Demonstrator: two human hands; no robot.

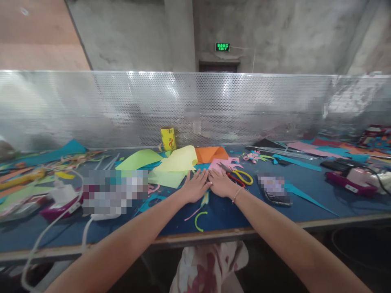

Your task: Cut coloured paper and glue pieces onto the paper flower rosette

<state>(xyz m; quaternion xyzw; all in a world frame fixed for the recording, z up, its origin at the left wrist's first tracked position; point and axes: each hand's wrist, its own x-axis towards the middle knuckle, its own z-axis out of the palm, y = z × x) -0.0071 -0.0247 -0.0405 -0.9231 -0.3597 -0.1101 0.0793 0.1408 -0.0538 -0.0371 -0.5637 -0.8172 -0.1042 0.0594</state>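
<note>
Left of the scissors point(240, 177) we see pale yellow paper point(179, 159). Nearer them, our left hand point(196, 188) has fingers a little apart. Beside them, our right hand point(222, 185) is by pink paper point(232, 163); we can't tell if its fingers touch. Right of them lies a phone point(275, 189).

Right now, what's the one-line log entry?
left hand: palm down | right hand: palm down, beside scissors | pink paper: beyond right hand
</note>
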